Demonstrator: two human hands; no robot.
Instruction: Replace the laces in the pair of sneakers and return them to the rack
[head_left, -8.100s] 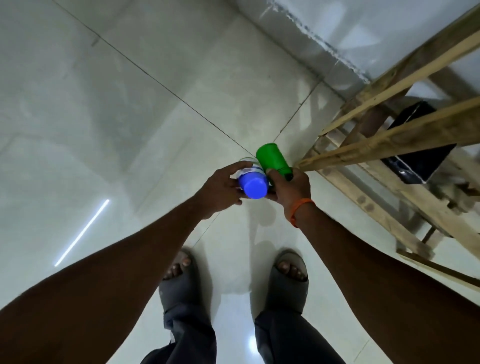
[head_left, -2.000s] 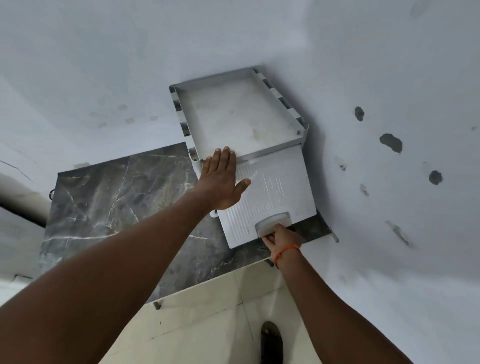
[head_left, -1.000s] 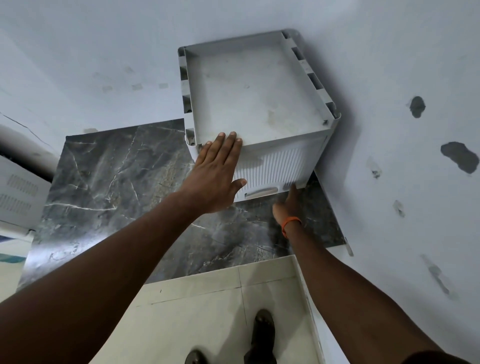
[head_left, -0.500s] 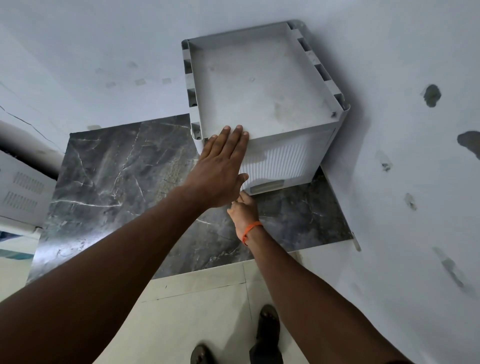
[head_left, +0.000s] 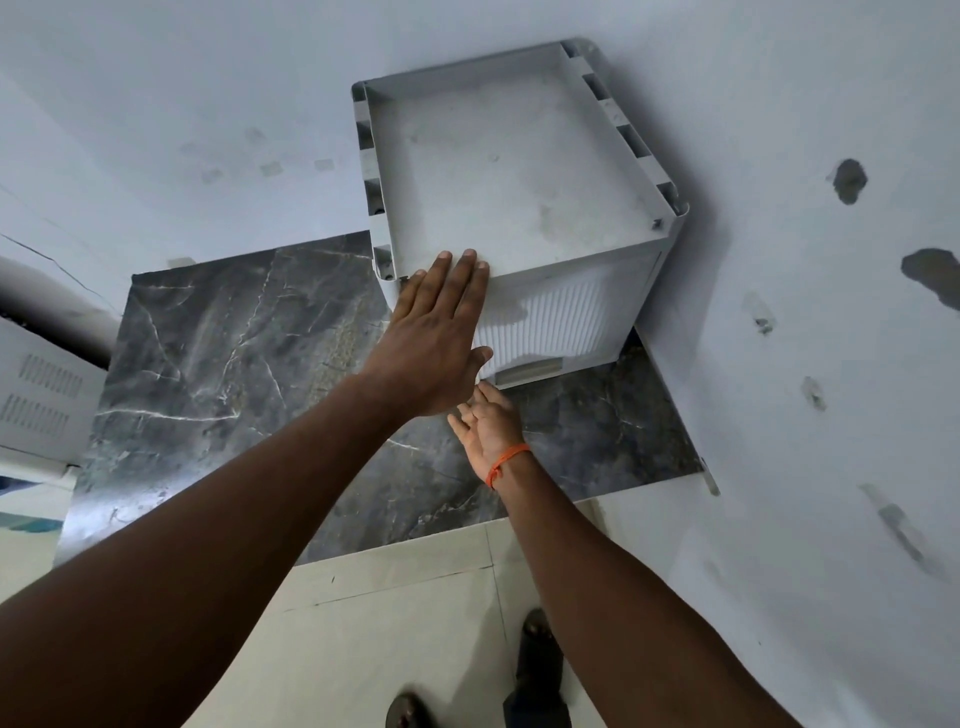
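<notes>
head view: a person is standing at a room corner where a white painted wall (head_left: 805, 415), marked with dark chipped patches (head_left: 849, 179), is meeting a dark grey marble-veined slab (head_left: 234, 364). the slab's straight front edge is running along pale glossy floor tiles (head_left: 395, 623), where a dark sandalled foot (head_left: 537, 654) is showing.

a white, square plastic storage box (head_left: 509, 171) is sitting on the slab's far right part, close against the wall, its dusty recessed top ringed by a raised, notched rim. its ribbed front panel (head_left: 566, 317) is ending in a slim rectangular handle recess (head_left: 527, 371) at the bottom.

the left hand (head_left: 436, 338) is lying flat on the box's front left corner, fingers straight and pressed together, tips over the rim. the right hand (head_left: 488, 426), an orange thread band (head_left: 506, 460) at its wrist, is hovering palm up below it, fingers loosely spread and holding nothing, tips just beside the handle.

bare slab is stretching left toward a white perforated appliance (head_left: 41, 384). where the sneakers are cannot be told here.
</notes>
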